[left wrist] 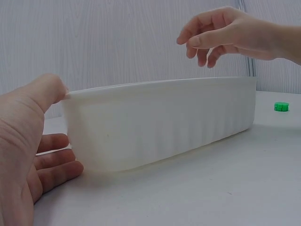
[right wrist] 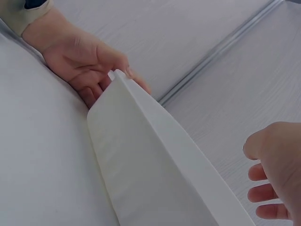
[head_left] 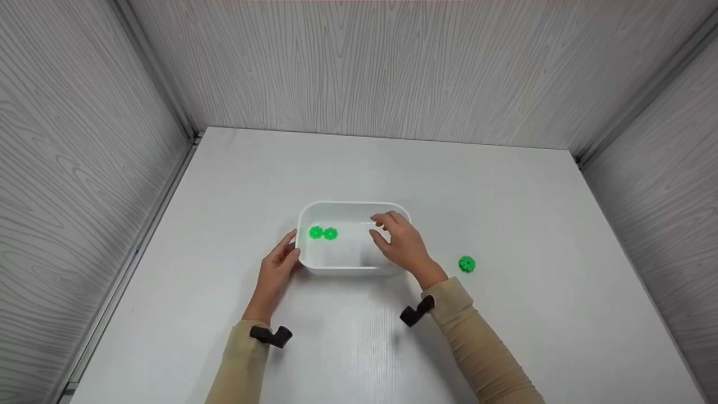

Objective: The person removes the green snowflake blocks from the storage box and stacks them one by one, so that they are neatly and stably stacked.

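Note:
A white rectangular plastic tub [head_left: 336,271] stands on the table. At its left end my left hand [head_left: 275,275] grips it; in the left wrist view the thumb lies on the rim and the other fingers sit low against the outer wall. Two green flower-shaped discs [head_left: 323,233] lie side by side on the tub floor, toward the left. Over the tub's right part hovers my right hand [head_left: 403,244], its fingers loosely bent and nothing between them. The right wrist view shows this hand [right wrist: 280,165] apart from the tub wall [right wrist: 141,155].
Another green flower-shaped disc [head_left: 466,264] lies on the white table [head_left: 505,336], right of the tub and near my right wrist. Pale wood-grain panels [head_left: 359,67] enclose the table at the back and both sides.

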Demonstrator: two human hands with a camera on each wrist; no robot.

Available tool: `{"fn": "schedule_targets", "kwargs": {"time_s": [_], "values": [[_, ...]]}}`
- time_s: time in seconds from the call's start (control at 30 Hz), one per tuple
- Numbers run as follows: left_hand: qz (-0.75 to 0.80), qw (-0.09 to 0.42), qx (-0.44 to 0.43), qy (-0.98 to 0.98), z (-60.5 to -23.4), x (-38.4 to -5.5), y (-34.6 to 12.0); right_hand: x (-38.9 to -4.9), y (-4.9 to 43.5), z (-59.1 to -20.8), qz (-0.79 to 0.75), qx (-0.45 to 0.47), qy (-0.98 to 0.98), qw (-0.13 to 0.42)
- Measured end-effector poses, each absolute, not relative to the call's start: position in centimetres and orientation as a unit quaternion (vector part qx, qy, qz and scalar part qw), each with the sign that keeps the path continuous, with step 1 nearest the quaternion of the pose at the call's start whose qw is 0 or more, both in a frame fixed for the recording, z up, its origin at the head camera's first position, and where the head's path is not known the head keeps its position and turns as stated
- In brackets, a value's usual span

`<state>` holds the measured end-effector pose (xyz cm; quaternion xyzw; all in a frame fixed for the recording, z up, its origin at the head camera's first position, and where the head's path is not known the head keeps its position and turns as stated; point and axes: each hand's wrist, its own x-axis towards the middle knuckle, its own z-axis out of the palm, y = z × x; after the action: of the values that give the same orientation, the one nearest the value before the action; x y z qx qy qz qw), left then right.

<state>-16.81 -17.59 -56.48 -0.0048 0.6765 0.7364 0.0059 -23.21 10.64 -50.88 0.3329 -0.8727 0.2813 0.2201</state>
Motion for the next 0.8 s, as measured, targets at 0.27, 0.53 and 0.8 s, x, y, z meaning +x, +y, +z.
{"fn": "schedule_targets", "kwargs": {"time_s": [0.27,0.53,0.8], "values": [[0.729,-0.012,-0.006,0.684,-58.0,-17.4,-17.7,-24.4,7.6,-50.8,0.272,0.358,-0.871,0.200],[0.723,-0.018,-0.005,0.691,-58.2,-17.3,-17.5,-25.5,6.1,-51.2,0.274,0.356,-0.881,0.147],[0.731,-0.011,-0.009,0.683,-58.0,-17.4,-17.5,-26.4,4.6,-51.4,0.257,0.327,-0.905,0.087]]}}
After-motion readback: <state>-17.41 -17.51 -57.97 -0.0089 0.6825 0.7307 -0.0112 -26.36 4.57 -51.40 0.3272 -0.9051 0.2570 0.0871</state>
